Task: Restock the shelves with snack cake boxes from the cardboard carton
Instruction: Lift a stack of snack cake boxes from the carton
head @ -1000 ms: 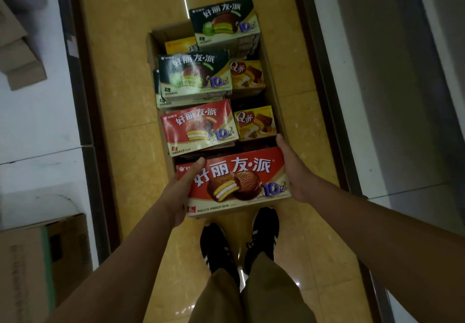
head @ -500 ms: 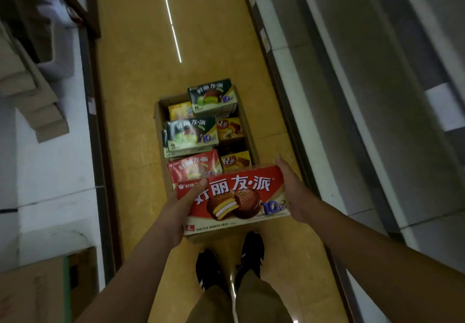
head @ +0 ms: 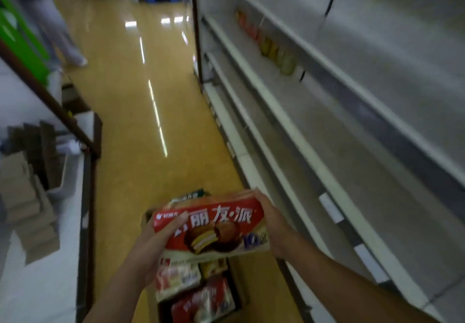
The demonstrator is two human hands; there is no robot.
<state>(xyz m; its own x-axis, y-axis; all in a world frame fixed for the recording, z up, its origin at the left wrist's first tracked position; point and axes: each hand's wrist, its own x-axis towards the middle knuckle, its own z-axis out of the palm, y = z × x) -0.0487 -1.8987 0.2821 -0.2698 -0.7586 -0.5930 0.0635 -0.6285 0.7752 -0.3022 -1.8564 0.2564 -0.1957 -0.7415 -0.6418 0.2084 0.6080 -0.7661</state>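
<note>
I hold a red snack cake box (head: 216,229) in both hands, face up, above the cardboard carton (head: 239,282) on the floor. My left hand (head: 161,244) grips its left end with the thumb over the front. My right hand (head: 271,222) clasps its right end. Several more red and green boxes (head: 196,295) lie in the carton beneath, partly hidden by the held box. White shelves (head: 314,161) run along the right, mostly bare.
A row of small jars (head: 274,48) stands on a far shelf at the right. Flattened cardboard (head: 32,192) is piled on the left-hand shelving. Another person's legs (head: 63,36) stand up the aisle on the yellow floor (head: 136,111).
The box has risen away from the carton and my view has swung up from the floor toward the aisle and the right-hand shelves. Both hands keep their hold.
</note>
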